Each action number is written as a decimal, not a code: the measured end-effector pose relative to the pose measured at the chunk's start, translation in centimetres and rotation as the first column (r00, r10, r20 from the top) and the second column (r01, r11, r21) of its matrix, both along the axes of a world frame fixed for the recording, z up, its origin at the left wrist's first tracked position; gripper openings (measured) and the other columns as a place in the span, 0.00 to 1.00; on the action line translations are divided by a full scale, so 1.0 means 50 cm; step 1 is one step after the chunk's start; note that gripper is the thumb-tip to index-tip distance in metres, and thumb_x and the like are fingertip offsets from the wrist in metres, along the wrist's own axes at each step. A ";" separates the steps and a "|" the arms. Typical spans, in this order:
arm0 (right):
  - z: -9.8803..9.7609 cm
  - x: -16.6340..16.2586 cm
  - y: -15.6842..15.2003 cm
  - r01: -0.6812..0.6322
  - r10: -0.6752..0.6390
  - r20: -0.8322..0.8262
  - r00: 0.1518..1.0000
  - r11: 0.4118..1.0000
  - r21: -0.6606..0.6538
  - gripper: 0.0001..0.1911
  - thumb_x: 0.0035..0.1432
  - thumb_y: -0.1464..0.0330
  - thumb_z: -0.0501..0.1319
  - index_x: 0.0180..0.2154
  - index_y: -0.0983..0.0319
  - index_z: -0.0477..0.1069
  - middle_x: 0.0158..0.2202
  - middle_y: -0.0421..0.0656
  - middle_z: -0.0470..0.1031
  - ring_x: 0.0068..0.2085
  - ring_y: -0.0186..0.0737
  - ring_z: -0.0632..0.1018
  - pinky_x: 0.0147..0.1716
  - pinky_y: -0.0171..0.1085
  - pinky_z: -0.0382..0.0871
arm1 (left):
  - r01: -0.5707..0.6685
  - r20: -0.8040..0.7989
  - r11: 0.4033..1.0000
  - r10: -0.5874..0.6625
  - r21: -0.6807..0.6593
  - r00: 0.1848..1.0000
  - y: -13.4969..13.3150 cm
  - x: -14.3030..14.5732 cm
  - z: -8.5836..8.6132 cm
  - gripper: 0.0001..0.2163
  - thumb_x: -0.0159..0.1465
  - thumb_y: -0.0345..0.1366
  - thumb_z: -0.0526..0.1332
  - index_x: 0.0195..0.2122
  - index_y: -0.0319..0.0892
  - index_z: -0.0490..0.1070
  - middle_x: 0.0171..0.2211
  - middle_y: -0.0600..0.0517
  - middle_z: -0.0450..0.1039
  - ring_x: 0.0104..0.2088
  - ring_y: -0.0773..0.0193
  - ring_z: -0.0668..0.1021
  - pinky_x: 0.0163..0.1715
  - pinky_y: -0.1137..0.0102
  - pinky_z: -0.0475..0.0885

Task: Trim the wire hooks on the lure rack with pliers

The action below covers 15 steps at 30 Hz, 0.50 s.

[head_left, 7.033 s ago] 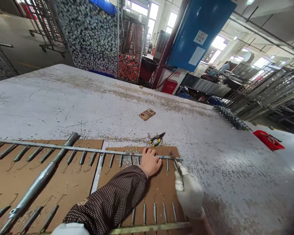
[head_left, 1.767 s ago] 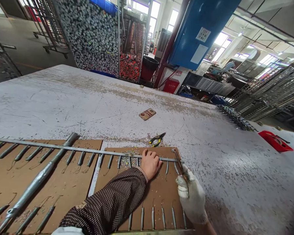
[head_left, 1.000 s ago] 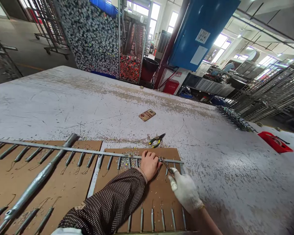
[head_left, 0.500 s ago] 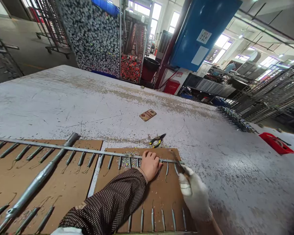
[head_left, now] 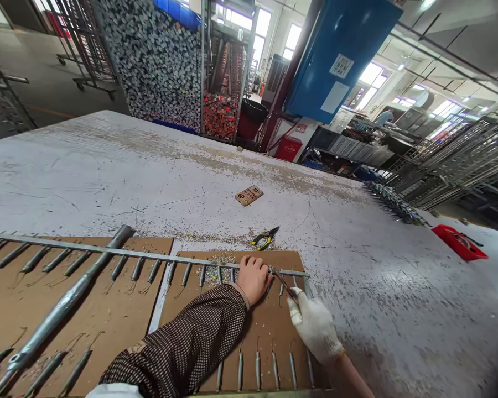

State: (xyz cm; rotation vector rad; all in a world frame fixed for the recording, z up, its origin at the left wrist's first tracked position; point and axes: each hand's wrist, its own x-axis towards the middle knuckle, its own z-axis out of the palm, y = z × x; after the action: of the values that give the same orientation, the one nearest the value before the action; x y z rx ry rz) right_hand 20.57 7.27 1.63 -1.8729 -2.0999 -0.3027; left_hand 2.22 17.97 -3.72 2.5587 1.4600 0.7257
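My bare left hand (head_left: 254, 278) lies curled on a long flat metal bar (head_left: 149, 254) that carries a row of grey rods with wire hooks. My right hand (head_left: 314, 326), in a white glove, is closed round a thin metal tool (head_left: 280, 279) whose tip touches the bar just right of my left fingers. Both rest over a brown cardboard sheet (head_left: 269, 320). A second row of rods (head_left: 257, 367) lies at the near edge.
A thick grey pipe (head_left: 62, 309) crosses the bar at the left. Yellow-handled pliers (head_left: 264, 237) and a small tan card (head_left: 249, 195) lie on the large grey table (head_left: 108, 166). A red tray (head_left: 458, 242) sits at the right edge. Metal racks stand behind.
My right hand has swung the tool back left, so its tip meets the bar beside my left fingers. My left hand has stayed on the bar.
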 end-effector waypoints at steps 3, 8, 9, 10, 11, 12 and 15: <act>0.004 0.001 -0.001 0.023 -0.019 -0.054 0.998 0.997 0.074 0.19 0.71 0.60 0.50 0.48 0.63 0.75 0.26 0.45 0.77 0.27 0.42 0.76 0.28 0.36 0.67 | 0.013 -0.004 1.000 -0.013 0.004 1.000 0.000 0.000 0.000 0.08 0.65 0.41 0.64 0.34 0.41 0.76 0.37 0.48 0.75 0.43 0.54 0.73 0.53 0.53 0.61; 0.017 -0.004 -0.001 -0.057 0.064 -0.040 0.997 0.988 0.146 0.17 0.71 0.62 0.51 0.49 0.62 0.75 0.28 0.45 0.78 0.30 0.43 0.78 0.31 0.37 0.68 | 0.002 -0.007 1.000 -0.002 -0.021 1.000 0.000 0.001 0.004 0.08 0.65 0.41 0.64 0.35 0.42 0.76 0.38 0.48 0.75 0.44 0.54 0.73 0.53 0.53 0.60; 0.018 -0.005 0.001 -0.054 0.050 0.039 0.998 0.994 0.094 0.17 0.71 0.62 0.50 0.46 0.61 0.76 0.23 0.42 0.75 0.24 0.42 0.75 0.27 0.36 0.64 | 0.002 -0.008 1.000 -0.003 -0.024 1.000 0.000 0.001 0.004 0.08 0.65 0.41 0.64 0.35 0.42 0.75 0.38 0.48 0.75 0.44 0.55 0.73 0.53 0.54 0.60; 0.019 -0.006 0.003 -0.034 0.029 0.094 0.995 0.998 0.054 0.18 0.71 0.63 0.50 0.44 0.60 0.77 0.19 0.40 0.72 0.21 0.42 0.72 0.24 0.36 0.60 | 0.004 -0.010 1.000 -0.004 -0.027 1.000 0.000 0.000 0.004 0.08 0.66 0.41 0.64 0.35 0.42 0.75 0.38 0.48 0.75 0.44 0.55 0.73 0.53 0.54 0.60; 0.021 -0.006 0.004 -0.012 0.008 0.105 0.994 0.999 0.047 0.18 0.71 0.63 0.49 0.44 0.60 0.77 0.19 0.40 0.71 0.20 0.41 0.71 0.23 0.36 0.59 | 0.008 -0.013 1.000 -0.008 -0.028 1.000 0.000 0.000 0.004 0.08 0.66 0.41 0.64 0.35 0.42 0.75 0.38 0.48 0.75 0.44 0.55 0.73 0.53 0.54 0.60; 0.024 -0.006 0.005 0.000 -0.005 0.068 0.998 0.997 0.077 0.18 0.71 0.63 0.50 0.46 0.61 0.77 0.22 0.42 0.74 0.23 0.42 0.73 0.24 0.37 0.61 | 0.013 -0.016 1.000 -0.013 -0.028 1.000 0.000 0.000 0.005 0.09 0.66 0.42 0.63 0.35 0.42 0.75 0.39 0.48 0.75 0.44 0.55 0.73 0.53 0.54 0.60; 0.026 -0.005 0.003 -0.014 0.037 -0.098 0.995 0.974 0.224 0.19 0.71 0.61 0.51 0.53 0.64 0.73 0.37 0.49 0.80 0.36 0.44 0.79 0.38 0.38 0.70 | 0.019 -0.025 0.999 -0.020 -0.028 0.999 0.000 -0.001 0.006 0.09 0.66 0.42 0.63 0.35 0.42 0.75 0.39 0.48 0.75 0.44 0.55 0.73 0.53 0.54 0.60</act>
State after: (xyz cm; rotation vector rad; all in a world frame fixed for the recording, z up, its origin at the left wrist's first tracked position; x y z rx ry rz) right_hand 20.29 7.40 2.95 -1.6945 -1.9336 -0.4107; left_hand 2.14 17.96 -3.44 2.5672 1.4395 0.6686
